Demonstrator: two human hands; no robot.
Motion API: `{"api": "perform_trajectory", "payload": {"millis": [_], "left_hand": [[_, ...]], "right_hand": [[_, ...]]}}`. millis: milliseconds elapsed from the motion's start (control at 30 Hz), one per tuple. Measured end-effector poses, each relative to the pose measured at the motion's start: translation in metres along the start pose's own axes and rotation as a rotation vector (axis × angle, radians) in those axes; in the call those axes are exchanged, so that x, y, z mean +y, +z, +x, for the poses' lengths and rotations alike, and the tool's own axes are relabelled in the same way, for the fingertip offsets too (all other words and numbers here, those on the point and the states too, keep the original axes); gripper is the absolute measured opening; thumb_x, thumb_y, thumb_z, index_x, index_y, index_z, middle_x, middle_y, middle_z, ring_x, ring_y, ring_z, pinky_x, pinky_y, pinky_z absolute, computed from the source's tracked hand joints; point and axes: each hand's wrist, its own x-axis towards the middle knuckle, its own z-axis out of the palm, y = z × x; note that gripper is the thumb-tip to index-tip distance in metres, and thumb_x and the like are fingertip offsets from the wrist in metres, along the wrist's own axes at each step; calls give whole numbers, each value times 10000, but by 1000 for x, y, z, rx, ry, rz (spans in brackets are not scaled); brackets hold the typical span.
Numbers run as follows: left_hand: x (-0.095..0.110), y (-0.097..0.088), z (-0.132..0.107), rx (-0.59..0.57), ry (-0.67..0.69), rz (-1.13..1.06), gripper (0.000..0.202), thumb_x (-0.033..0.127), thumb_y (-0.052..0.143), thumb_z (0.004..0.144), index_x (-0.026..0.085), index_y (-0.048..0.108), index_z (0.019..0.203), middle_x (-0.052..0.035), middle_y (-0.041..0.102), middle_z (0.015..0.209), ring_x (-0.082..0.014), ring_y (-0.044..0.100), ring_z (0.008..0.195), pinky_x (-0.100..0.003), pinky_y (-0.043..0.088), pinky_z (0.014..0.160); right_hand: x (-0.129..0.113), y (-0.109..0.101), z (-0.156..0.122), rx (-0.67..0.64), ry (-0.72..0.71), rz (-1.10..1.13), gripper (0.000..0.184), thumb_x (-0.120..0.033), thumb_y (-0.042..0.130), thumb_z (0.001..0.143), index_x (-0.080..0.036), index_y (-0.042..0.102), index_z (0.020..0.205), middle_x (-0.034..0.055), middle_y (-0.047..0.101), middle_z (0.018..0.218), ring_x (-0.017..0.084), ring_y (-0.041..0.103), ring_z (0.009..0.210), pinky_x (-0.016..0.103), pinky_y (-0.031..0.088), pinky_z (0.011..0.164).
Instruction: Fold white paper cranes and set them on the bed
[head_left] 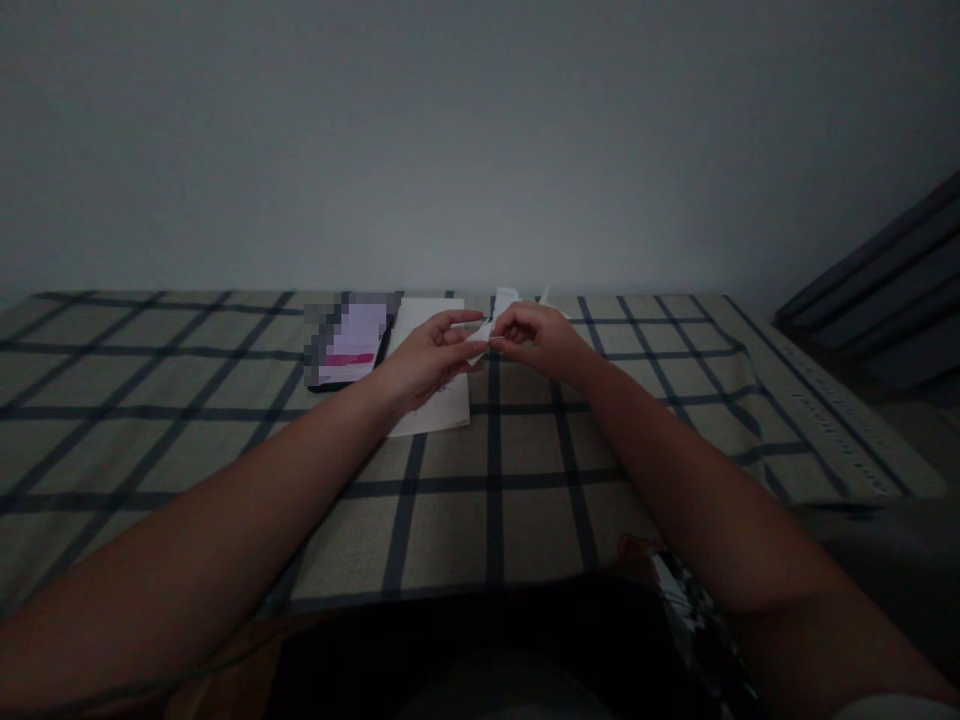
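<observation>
Both hands meet over the middle of the table around a small piece of white paper (480, 333), which looks folded. My left hand (433, 350) pinches its left side between thumb and fingers. At its right edge, the curled fingertips of my right hand (534, 335) close on the paper. Beneath my left hand lies a white sheet (439, 412), partly covered by the hand and wrist. More white paper (507, 296) shows just behind my right hand, mostly hidden. The fine shape of the held piece is too dim to make out.
A phone (349, 345) with a lit screen, partly pixelated, lies left of the sheet. A checked cloth (525, 510) covers the table, with printed lettering near its right edge. A plain wall (480, 150) rises behind. Dark slatted material (885, 300) stands at the right.
</observation>
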Motion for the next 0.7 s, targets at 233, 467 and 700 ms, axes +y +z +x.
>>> {"api": "perform_trajectory", "payload": {"millis": [233,467,700], "left_hand": [[-1,0,0,-27,33,-18,524,110,846,706,188,637,1180,-20,729,907,-119,694,756,-219,538,677],[-4,2,0,5,113,29,476,138,825,712,201,633,1143,1,700,877,-104,660,703,-225,527,663],[-5,4,-1,45,199,-36,463,149,855,678,213,632,1079,13,692,887,-95,659,740,-222,528,718]], "right_hand": [[-5,2,-1,83,-228,-267,63,-255,624,874,-204,616,838,29,623,824,163,557,764,309,447,732],[-4,4,0,98,-223,-302,48,-236,616,884,-203,624,850,23,615,808,159,550,748,313,442,745],[-5,13,0,203,-129,-217,67,-250,649,859,-197,636,819,24,631,782,156,565,709,314,456,710]]}}
